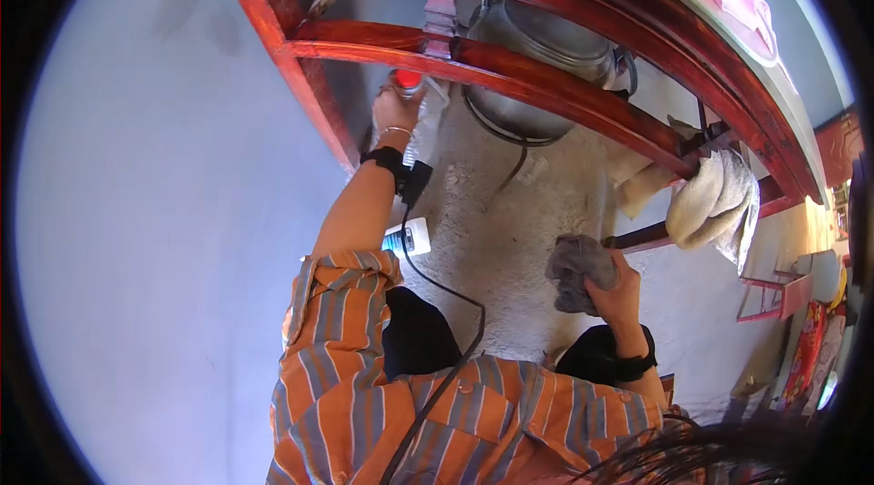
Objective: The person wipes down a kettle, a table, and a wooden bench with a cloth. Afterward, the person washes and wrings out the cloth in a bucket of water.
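My left hand (pixel 395 109) grips a clear plastic bottle with a red cap (pixel 426 127) – my right hand (pixel 621 296) clutches a crumpled dark-grey cloth (pixel 574 276).
My left hand is wrapped around the bottle near its cap, at the lower rail of a red-painted wooden table frame (pixel 282 44); I can't tell whether its base touches the rough grey floor (pixel 496 235). My right hand is closed on the cloth, below the frame's right part – near a pale beige-and-white cloth (pixel 715 203) draped over the wood. A large round silver metal pot (pixel 514 107) stands right of the bottle, and a white container with a blue label (pixel 416 236) is on the floor beside my left forearm.
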A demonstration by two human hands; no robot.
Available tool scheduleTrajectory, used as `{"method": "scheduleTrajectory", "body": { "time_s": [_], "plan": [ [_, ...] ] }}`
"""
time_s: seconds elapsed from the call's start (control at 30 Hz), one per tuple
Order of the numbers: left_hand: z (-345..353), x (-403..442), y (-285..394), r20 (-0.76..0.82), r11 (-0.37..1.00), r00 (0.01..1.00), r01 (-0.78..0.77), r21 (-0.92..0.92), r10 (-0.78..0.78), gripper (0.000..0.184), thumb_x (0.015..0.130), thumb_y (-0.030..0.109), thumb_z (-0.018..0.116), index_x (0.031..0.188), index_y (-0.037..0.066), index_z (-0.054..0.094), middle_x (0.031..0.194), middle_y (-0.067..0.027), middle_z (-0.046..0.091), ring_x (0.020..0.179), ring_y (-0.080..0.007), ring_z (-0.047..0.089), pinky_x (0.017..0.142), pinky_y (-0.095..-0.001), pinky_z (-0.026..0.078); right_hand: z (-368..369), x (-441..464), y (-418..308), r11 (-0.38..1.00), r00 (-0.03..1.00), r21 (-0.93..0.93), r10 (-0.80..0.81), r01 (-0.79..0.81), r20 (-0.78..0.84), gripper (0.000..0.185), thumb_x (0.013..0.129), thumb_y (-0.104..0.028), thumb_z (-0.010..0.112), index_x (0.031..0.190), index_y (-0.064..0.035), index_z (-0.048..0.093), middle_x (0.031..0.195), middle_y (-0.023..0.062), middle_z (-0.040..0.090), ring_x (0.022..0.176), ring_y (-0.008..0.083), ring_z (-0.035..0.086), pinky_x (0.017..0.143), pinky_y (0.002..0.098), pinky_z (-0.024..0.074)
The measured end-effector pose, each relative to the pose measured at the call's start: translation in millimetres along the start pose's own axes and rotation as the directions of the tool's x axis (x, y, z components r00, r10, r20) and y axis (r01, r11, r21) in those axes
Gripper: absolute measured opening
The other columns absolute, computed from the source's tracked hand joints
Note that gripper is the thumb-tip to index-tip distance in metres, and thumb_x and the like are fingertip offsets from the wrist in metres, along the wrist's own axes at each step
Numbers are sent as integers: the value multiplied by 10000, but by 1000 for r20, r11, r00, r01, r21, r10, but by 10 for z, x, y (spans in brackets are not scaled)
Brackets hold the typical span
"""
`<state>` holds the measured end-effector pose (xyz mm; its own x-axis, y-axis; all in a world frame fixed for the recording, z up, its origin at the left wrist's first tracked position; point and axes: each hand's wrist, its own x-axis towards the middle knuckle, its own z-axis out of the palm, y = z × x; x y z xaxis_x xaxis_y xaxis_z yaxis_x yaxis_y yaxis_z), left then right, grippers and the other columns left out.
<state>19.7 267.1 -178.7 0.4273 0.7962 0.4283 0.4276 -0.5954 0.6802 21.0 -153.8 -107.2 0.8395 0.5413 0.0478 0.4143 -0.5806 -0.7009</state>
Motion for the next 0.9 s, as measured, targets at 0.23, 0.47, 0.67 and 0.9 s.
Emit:
{"method": "scheduleTrajectory", "body": {
  "time_s": [0.23, 0.47, 0.67, 0.9],
  "plan": [
    [251, 409, -687, -247, 988, 961, -98, 120, 125, 656, 686, 406, 630, 1184, 35, 417, 1021, -240, 533, 954, -372, 511, 812, -378, 424, -13, 1, 112, 999, 999, -3, -32, 32, -30, 326, 581, -64, 647, 881, -13, 529, 746, 172, 596, 725, 304, 605, 645, 320, 463],
    [-770, -753, -1372, 337, 973, 940, -129, 189, 59, 280, 775, 195, 548, 1010, 42, 555, 920, -181, 593, 831, -342, 576, 710, -373, 463, 58, 68, 195, 999, 1000, -46, 6, -5, 19, 354, 565, -55, 652, 894, -22, 524, 749, 174, 592, 730, 312, 601, 641, 330, 461],
    [-1069, -1992, -2444, 759, 699, 565, -398, 595, -324, 491, 609, 157, 620, 1085, 123, 507, 1104, -132, 494, 1057, -296, 437, 881, -372, 359, 198, 116, 170, 999, 995, -25, -33, 35, 91, 362, 563, -62, 647, 896, -10, 515, 755, 192, 583, 741, 338, 589, 653, 342, 458],
    [-920, -2157, -2435, 763, 629, 623, -527, 571, -170, 334, 720, 177, 525, 1052, 152, 547, 1238, -66, 388, 1204, -254, 280, 1014, -406, 190, 192, 114, 208, 994, 990, -15, -104, 106, 93, 382, 543, -78, 658, 893, -5, 524, 771, 191, 580, 755, 339, 583, 660, 337, 457]
  ]
}}
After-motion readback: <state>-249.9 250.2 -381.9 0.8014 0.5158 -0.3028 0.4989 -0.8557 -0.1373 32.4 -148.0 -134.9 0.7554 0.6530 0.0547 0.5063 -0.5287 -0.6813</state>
